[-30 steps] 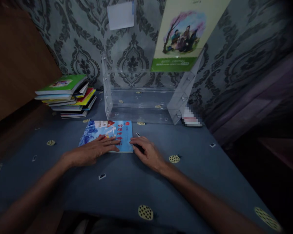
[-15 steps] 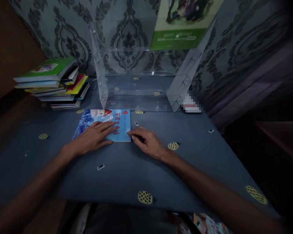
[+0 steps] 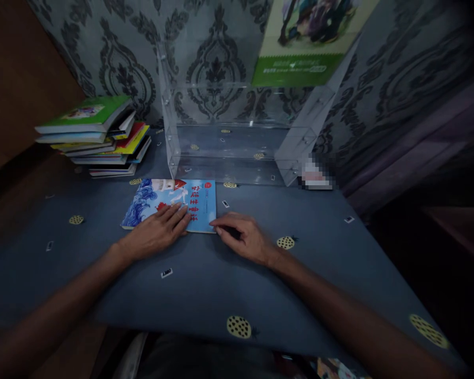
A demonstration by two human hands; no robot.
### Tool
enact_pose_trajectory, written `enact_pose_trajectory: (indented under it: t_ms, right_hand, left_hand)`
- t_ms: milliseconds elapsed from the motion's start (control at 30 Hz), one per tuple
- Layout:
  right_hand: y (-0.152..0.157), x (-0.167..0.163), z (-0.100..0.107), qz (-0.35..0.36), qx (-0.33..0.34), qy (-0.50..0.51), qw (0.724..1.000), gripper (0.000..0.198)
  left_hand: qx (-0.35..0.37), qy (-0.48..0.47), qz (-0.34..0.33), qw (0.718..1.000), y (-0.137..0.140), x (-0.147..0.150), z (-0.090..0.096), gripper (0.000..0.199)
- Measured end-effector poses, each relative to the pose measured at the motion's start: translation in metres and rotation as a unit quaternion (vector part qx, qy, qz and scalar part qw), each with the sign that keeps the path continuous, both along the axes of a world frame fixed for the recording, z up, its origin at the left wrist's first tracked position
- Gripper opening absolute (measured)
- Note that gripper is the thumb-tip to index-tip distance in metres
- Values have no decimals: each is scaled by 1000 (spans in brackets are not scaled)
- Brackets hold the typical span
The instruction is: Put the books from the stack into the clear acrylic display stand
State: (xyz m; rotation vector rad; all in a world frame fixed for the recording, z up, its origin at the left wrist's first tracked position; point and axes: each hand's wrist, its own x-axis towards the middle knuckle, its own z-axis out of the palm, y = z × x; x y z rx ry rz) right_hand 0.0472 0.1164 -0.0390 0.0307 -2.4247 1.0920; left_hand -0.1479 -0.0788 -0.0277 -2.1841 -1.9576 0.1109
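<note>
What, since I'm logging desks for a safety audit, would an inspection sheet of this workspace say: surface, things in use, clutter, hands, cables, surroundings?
Surface: blue-grey tabletop, printed with pineapples and small labels.
Things in use: blue book, lying flat, illustrated cover up.
Clutter: uneven book stack at left; pixelated item at right, unidentifiable.
Hands: left hand spread on the cover; right hand curled, a fingertip at the book's near right corner.
Cables: nothing seen.
Surroundings: clear rack bearing a green-and-cream book; patterned wall behind.
</note>
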Motion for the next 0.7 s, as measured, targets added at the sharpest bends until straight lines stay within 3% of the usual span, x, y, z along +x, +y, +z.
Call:
enact_pose_trajectory:
  t_ms: [267, 467, 600, 700]
  right_hand:
    - [0, 0, -6, 12, 27, 6, 1000, 23]
    - [1, -1, -7, -80, 3, 18, 997, 30]
    - [1, -1, -7, -144, -64, 31, 987, 38]
    - [1, -5, -14, -167, -194, 32, 966, 49]
  left_hand:
    - [-12, 5, -14, 1000, 3, 0, 10, 34]
    - [-83, 5, 77, 994, 19, 37, 43, 23]
    - [-103, -25, 137, 985, 31, 61, 63, 25]
    - [-69, -36, 146, 986, 39, 66, 70, 26]
